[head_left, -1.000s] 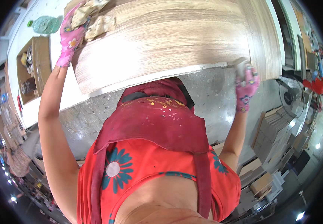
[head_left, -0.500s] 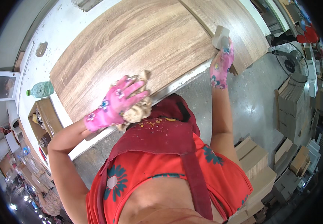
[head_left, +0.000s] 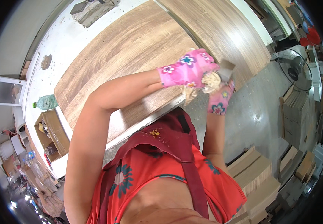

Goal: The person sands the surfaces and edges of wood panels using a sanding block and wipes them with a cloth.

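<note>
Both of my hands wear pink floral gloves. My left hand point(head_left: 189, 70) is closed around a crumpled beige cloth point(head_left: 211, 83), part of which hangs past the front edge of a wood-grain panel point(head_left: 131, 48). Right beside it, my right hand point(head_left: 220, 100) grips a small flat grey-brown rectangular piece point(head_left: 226, 68), slightly blurred. Cloth and piece meet or overlap in view; whether they touch I cannot tell. My right fingers are partly hidden behind the cloth. A second wood-grain panel point(head_left: 221, 26) lies to the right, past a narrow gap.
The panels lie on a white worktable point(head_left: 62, 48). On its left are a green-capped bottle point(head_left: 46, 102), a cardboard box point(head_left: 53, 132) and a small block point(head_left: 46, 62). A larger grey block point(head_left: 92, 13) sits at the far side. Right are a floor fan point(head_left: 295, 71) and stacked boards point(head_left: 253, 168).
My left hand has carried the cloth rightward across the panel to the grey-brown piece. My right hand has drawn slightly nearer, still gripping that piece. The whole view has shifted a little.
</note>
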